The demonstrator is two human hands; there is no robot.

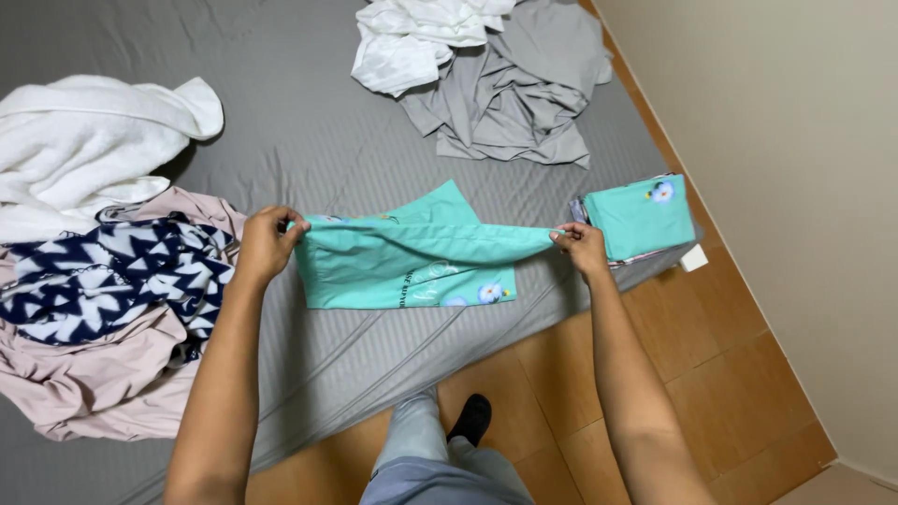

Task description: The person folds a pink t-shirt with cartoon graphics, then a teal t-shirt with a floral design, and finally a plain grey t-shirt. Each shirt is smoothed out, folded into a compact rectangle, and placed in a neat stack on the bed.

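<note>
A turquoise garment (pixel 412 257) with small flower prints lies partly folded on the grey bed sheet (pixel 309 140), near the edge of the bed closest to the person, and both hands hold it at opposite ends. The left hand (pixel 265 243) pinches the left end, its grip closed on the fabric with fingers curled over the top edge; the right hand (pixel 582 247) pinches the right end, thumb and fingertips pressed together on a narrow tip of cloth. Held this way, the upper layer is drawn taut between the two hands into a straight fold line, while the lower layer rests flat on the bed, which seems to keep the fold even. Just beside the right hand sits a folded turquoise stack (pixel 641 217) of similar cloth at the bed's corner, apparently set apart from the loose items. To the left lie a navy and white patterned garment (pixel 112 276) on top of a pale pink cloth (pixel 94 383), with a white towel (pixel 84 140) behind them. Farther back, a grey garment (pixel 524 93) and a white one (pixel 421 37) lie crumpled together.
</note>
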